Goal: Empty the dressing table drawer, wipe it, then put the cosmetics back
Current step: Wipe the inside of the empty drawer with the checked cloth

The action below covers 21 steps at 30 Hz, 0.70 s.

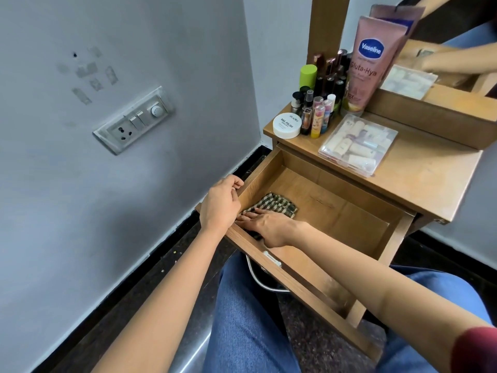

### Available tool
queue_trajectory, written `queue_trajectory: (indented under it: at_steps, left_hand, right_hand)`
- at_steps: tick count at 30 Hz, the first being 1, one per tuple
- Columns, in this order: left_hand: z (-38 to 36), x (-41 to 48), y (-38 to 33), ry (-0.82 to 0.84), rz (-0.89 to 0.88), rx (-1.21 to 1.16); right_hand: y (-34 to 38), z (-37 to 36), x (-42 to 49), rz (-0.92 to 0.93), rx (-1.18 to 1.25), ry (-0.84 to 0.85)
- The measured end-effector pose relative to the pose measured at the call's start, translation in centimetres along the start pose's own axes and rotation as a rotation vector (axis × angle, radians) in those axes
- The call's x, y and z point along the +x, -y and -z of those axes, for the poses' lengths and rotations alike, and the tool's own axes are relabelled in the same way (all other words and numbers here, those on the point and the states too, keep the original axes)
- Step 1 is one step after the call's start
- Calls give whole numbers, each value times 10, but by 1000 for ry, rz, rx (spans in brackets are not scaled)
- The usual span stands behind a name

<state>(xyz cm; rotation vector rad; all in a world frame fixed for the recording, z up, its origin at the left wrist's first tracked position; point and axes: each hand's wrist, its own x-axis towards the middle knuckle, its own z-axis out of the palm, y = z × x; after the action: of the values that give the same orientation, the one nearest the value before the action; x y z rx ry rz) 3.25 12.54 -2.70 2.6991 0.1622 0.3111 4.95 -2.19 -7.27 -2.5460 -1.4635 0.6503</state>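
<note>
While our knees in blue jeans (242,319) fill the bottom of the view, we see both forearms reaching up into the open drawer (349,211). Our right hand (269,227) lies flat with fingers together, palm pressing down on the near edge of a checked cloth (274,204) in the drawer's left front corner. Our left hand (219,201) curls over the drawer's left wall, fingers closed round the rim just beside the cloth. Apart from the cloth, we see only bare wood on the drawer floor. A metal handle (265,281) hangs below the drawer front. Beyond, on the worktop (430,179), the cosmetics stand grouped at the far left corner: a white round tin (286,125) at the front, small bottles and lip balms (318,118) behind it, a green-capped bottle (308,75) and a tall pink Vaseline tube (369,63) at the back. A clear plastic box (357,144) lies flat to their right. On the wall to the left sits a switch panel (134,121).
</note>
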Motion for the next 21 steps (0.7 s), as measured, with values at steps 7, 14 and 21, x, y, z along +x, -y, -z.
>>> queue_trajectory:
  at_steps: [7,14,21]
  left_hand:
    - [0,0,-1,28,-2,-15]
    - [4,-3,-1,53,1,-5]
    - [1,-6,-3,45,28,7]
  right_hand:
    - [-1,18,0,18,-41,72]
    - [-3,9,-38,49,-34,94]
    - [-7,-8,-77,13,72,160]
